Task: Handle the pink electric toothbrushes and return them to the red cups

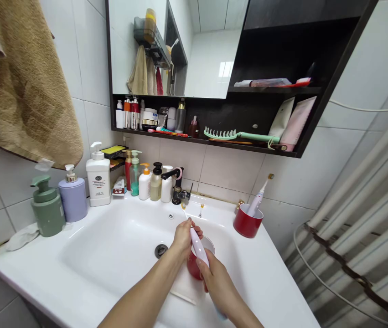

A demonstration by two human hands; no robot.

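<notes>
A pale pink electric toothbrush is held over the sink basin, its bristle end pointing toward the faucet. My right hand is closed around the lower handle. Near the neck, my left hand has its fingers wrapped round the upper part. Below the toothbrush sits a red cup with a white inside, partly hidden by both hands. A loose brush head stands on the sink's back ledge. To the right, a second red cup holds another electric toothbrush.
A black faucet rises behind the basin, near the drain. Several pump bottles line the left and back rim, including a white bottle. A thin white stick lies in the basin. Overhead hangs a dark mirror cabinet with toiletries.
</notes>
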